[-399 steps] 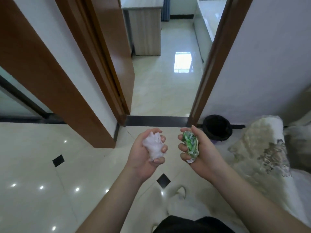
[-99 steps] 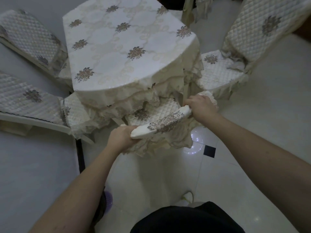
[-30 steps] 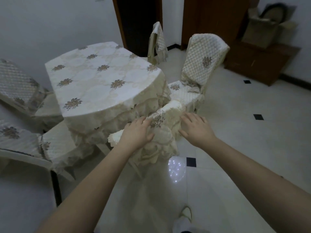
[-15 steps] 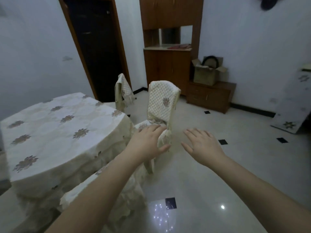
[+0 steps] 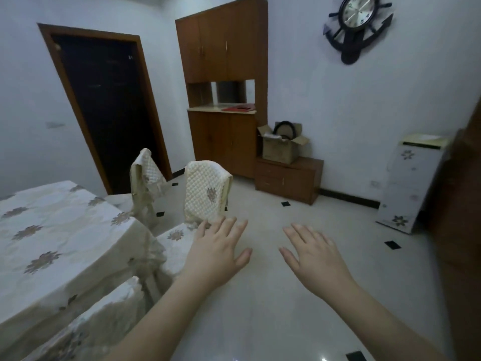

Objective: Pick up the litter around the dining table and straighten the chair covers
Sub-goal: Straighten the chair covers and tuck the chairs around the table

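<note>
Both of my hands hover in mid-air with fingers spread and hold nothing. My left hand [image 5: 220,252] floats just in front of a chair with a quilted cream cover [image 5: 205,192], whose backrest stands upright beside the dining table [image 5: 52,230]. My right hand [image 5: 313,255] is out over the bare floor, apart from any chair. A second chair [image 5: 145,175] behind has a cover that hangs loose and crumpled. The top of the nearest chair's cover [image 5: 99,319] shows at the lower left, below my left forearm. No litter is visible.
A dark open doorway [image 5: 109,105] lies behind the chairs. A tall wooden cabinet [image 5: 226,95], a low drawer unit with a cardboard box [image 5: 282,144] and a leaning white panel [image 5: 408,183] line the far wall. White tiled floor [image 5: 299,295] stretches to the right.
My view has lifted from the nearest chair to the room. Both hands left that chair's cover and now hover open, nearer the quilted chair ahead.
</note>
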`<state>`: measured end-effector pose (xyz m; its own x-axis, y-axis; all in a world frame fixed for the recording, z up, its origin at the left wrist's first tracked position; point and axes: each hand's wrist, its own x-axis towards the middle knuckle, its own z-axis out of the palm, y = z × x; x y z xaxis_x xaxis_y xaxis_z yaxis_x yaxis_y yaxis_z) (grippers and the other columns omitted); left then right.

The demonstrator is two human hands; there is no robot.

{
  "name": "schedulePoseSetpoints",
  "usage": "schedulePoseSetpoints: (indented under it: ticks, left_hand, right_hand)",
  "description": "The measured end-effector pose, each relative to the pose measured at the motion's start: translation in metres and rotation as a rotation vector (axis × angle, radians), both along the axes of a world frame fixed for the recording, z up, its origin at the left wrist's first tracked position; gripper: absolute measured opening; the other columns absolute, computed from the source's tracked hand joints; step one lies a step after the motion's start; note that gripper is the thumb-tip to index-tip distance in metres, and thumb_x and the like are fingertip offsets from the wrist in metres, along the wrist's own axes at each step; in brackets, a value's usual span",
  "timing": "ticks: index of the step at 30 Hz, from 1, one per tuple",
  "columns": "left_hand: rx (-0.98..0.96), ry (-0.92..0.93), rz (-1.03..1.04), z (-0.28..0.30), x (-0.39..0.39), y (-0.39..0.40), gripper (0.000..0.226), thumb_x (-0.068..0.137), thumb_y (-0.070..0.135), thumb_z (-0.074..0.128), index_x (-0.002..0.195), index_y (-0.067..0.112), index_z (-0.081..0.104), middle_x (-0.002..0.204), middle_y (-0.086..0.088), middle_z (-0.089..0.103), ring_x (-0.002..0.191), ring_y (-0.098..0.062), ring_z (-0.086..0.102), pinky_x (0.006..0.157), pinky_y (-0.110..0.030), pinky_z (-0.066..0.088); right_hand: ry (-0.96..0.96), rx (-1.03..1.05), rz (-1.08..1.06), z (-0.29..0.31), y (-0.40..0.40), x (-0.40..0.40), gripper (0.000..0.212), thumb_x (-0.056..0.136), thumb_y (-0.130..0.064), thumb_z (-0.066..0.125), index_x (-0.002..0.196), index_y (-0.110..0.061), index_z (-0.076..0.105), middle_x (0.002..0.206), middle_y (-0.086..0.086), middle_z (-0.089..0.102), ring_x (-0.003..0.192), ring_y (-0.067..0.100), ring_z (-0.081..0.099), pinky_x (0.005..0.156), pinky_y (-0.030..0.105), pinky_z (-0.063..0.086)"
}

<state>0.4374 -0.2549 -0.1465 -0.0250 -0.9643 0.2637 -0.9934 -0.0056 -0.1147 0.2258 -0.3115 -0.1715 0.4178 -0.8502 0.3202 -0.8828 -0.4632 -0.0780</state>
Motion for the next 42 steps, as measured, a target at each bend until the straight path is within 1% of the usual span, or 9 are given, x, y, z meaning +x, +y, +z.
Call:
schedulePoseSetpoints:
  ticks: [3,6,9,17,24,26,30,36,42]
  left_hand:
    - [-0.044,0.01,0.014,-0.007,-0.007,-0.027,0.063,0.087,0.064,0.033,0.137,0.03,0.049,0.135,0.005,0.057,0.129,-0.019,0.049,0.104,-0.049,0.037]
    - [0.009,0.053,0.002,-0.009,-0.004,-0.059,0.065,0.092,0.066,0.021,0.15,0.037,0.02,0.156,0.007,0.027,0.146,-0.017,0.019,0.116,-0.053,0.014]
    - [0.046,0.062,0.038,-0.01,0.004,-0.096,0.067,0.092,0.069,0.012,0.151,0.041,-0.001,0.162,0.008,0.005,0.148,-0.017,-0.002,0.116,-0.053,-0.002]
    - [-0.007,0.098,0.022,-0.017,0.041,-0.197,0.069,0.091,0.069,0.009,0.152,0.038,-0.001,0.162,0.004,0.005,0.148,-0.02,-0.002,0.116,-0.05,-0.004]
    - [0.027,0.123,-0.02,-0.035,0.051,-0.294,0.068,0.093,0.067,0.012,0.152,0.036,0.001,0.162,0.002,0.005,0.148,-0.021,0.001,0.116,-0.048,-0.003]
    - [0.013,0.132,-0.037,-0.046,0.049,-0.322,0.067,0.094,0.065,0.015,0.153,0.033,0.01,0.161,0.0,0.014,0.147,-0.022,0.01,0.117,-0.05,0.004]
    - [-0.029,0.088,-0.113,-0.064,0.04,-0.387,0.064,0.092,0.06,0.027,0.144,0.025,0.042,0.147,-0.002,0.045,0.138,-0.025,0.037,0.113,-0.047,0.025]
    - [-0.012,0.055,-0.078,-0.079,0.012,-0.493,0.061,0.093,0.059,0.029,0.14,0.025,0.047,0.143,-0.004,0.05,0.134,-0.027,0.044,0.11,-0.046,0.029]
    - [0.02,0.062,0.002,-0.088,0.017,-0.571,0.059,0.092,0.057,0.031,0.137,0.025,0.052,0.14,-0.005,0.053,0.13,-0.027,0.048,0.107,-0.048,0.034]
  right_hand:
    - [-0.012,0.038,0.013,-0.008,-0.022,-0.004,0.065,0.091,-0.059,0.019,0.138,-0.024,0.048,0.14,0.0,0.052,0.128,0.022,0.048,0.102,0.042,0.04]
    - [-0.002,0.102,0.046,-0.011,-0.049,0.003,0.081,0.081,-0.065,-0.005,0.151,-0.03,0.016,0.158,-0.005,0.022,0.145,0.016,0.017,0.116,0.039,0.014]
    - [-0.017,0.1,0.051,-0.008,-0.082,0.013,0.08,0.08,-0.065,-0.009,0.151,-0.033,0.01,0.16,-0.007,0.014,0.146,0.013,0.009,0.117,0.038,0.006]
    - [0.03,0.018,0.001,0.01,-0.179,0.047,0.082,0.08,-0.06,-0.012,0.15,-0.032,0.022,0.158,-0.007,0.02,0.145,0.014,0.014,0.116,0.037,0.009]
    - [0.034,0.057,-0.08,-0.011,-0.264,0.057,0.075,0.088,-0.058,-0.004,0.148,-0.028,0.028,0.155,-0.004,0.03,0.143,0.016,0.023,0.116,0.039,0.015]
    - [0.031,0.065,-0.083,-0.017,-0.29,0.056,0.074,0.088,-0.057,-0.003,0.148,-0.028,0.029,0.154,-0.003,0.031,0.143,0.017,0.023,0.116,0.04,0.015]
    - [0.025,0.074,-0.083,-0.029,-0.354,0.045,0.073,0.089,-0.057,-0.002,0.149,-0.027,0.027,0.155,-0.002,0.03,0.144,0.018,0.022,0.116,0.04,0.014]
    - [0.03,0.13,-0.085,-0.054,-0.459,0.017,0.059,0.098,-0.054,0.009,0.152,-0.03,0.009,0.159,-0.003,0.018,0.146,0.018,0.012,0.117,0.038,0.005]
    - [0.05,0.171,-0.05,-0.06,-0.556,0.015,0.061,0.095,-0.053,0.018,0.145,-0.023,0.038,0.146,0.003,0.045,0.137,0.024,0.038,0.111,0.044,0.028]
